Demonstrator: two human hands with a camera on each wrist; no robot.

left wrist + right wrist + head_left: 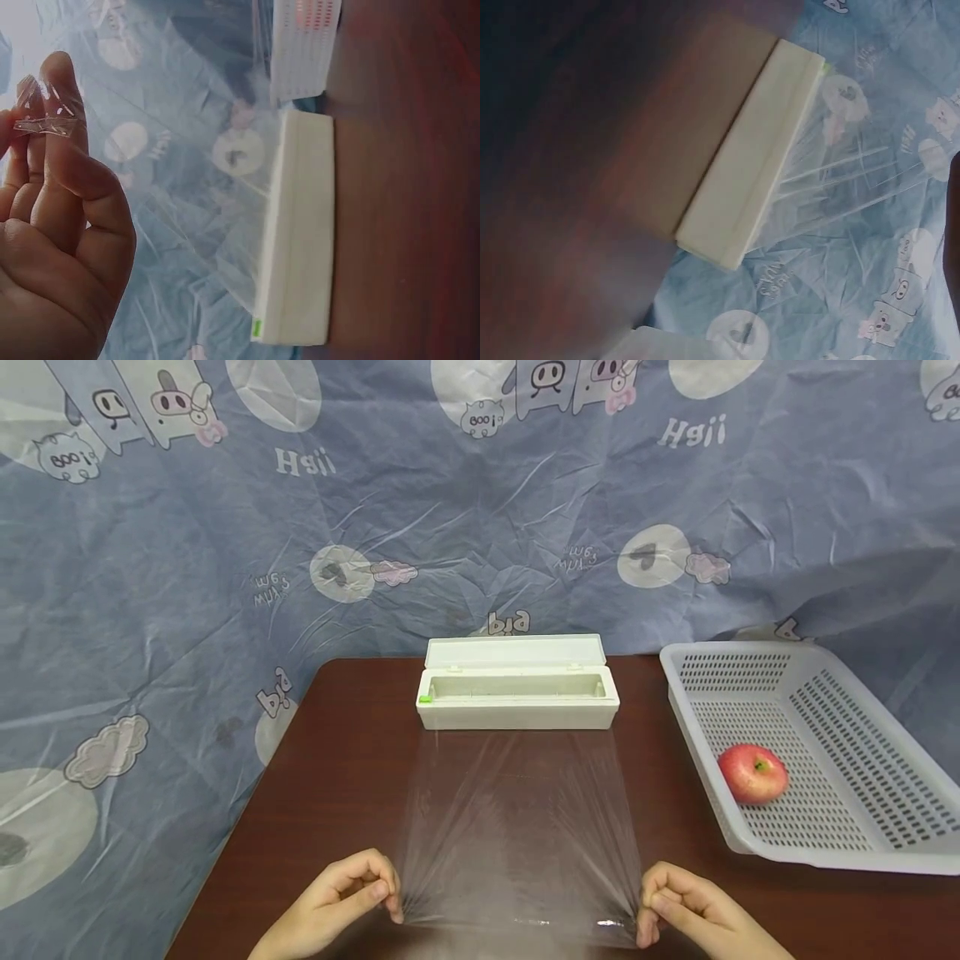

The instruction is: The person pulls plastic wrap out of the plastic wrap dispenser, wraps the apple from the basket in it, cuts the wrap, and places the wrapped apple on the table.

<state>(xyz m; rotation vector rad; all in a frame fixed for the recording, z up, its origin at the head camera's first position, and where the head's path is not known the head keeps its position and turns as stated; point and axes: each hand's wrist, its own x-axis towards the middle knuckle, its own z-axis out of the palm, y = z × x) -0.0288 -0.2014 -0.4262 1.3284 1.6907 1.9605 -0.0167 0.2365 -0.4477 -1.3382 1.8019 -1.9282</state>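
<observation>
A sheet of clear plastic wrap [517,827] stretches from the white wrap dispenser box [517,717] toward the front of the table. My left hand [341,897] pinches its near left corner between thumb and fingers. At the near right corner, my right hand [686,906] pinches the film the same way. Creases fan out from both grips. The dispenser's lid [516,652] stands raised, and a green slider [425,699] sits at its left end. In the left wrist view, a bunched bit of film shows at the fingertips of the left hand [67,202]. Only a dark edge of the right hand [952,232] enters the right wrist view.
On the right stands a light grey perforated plastic basket [832,852] with a red apple [753,774] inside, near its left wall. The dark brown table [330,777] ends at a blue patterned cloth [375,510] that hangs behind and to the left.
</observation>
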